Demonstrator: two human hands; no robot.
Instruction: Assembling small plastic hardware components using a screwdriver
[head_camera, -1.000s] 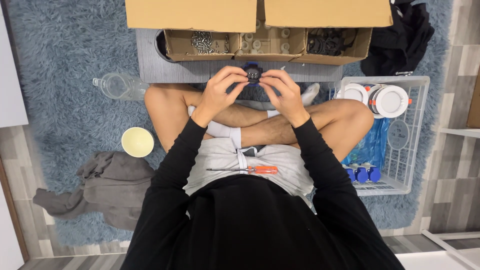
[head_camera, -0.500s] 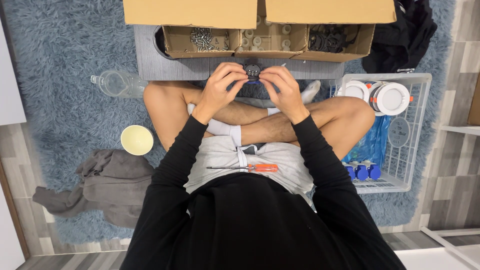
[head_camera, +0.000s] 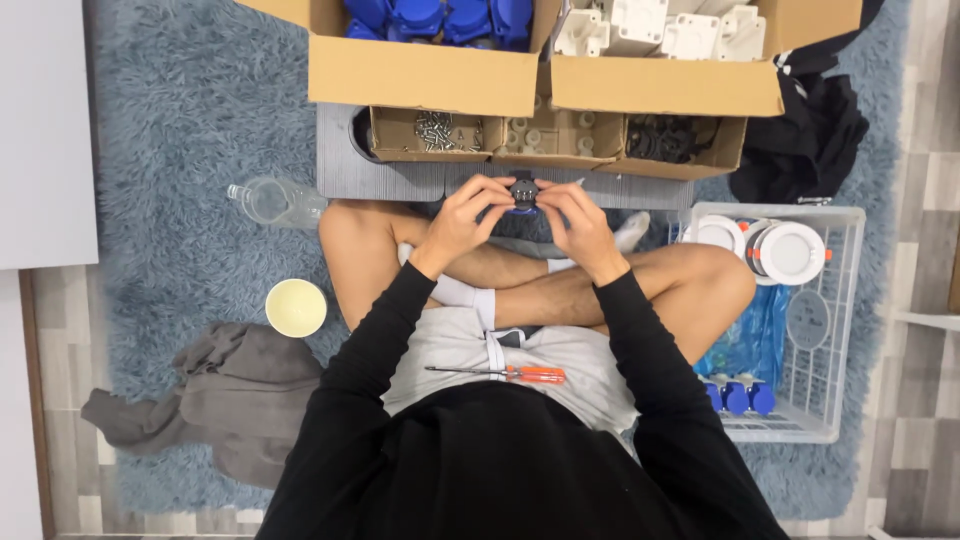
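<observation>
I sit cross-legged on a blue shag rug. My left hand and my right hand meet above my shins, both pinching a small round black and blue part between fingertips. An orange-handled screwdriver lies across my lap on the grey shorts. Just beyond my hands a shallow cardboard tray holds screws, pale small pieces and black rings in separate compartments.
Two open cardboard boxes sit at the back, one with blue parts, one with white parts. A white wire basket with round white fittings stands right. A clear bottle, yellow cup and grey cloth lie left.
My hands stay together on the small part, with only slight finger shifts. The view has tilted up a little, showing more of the two boxes' contents.
</observation>
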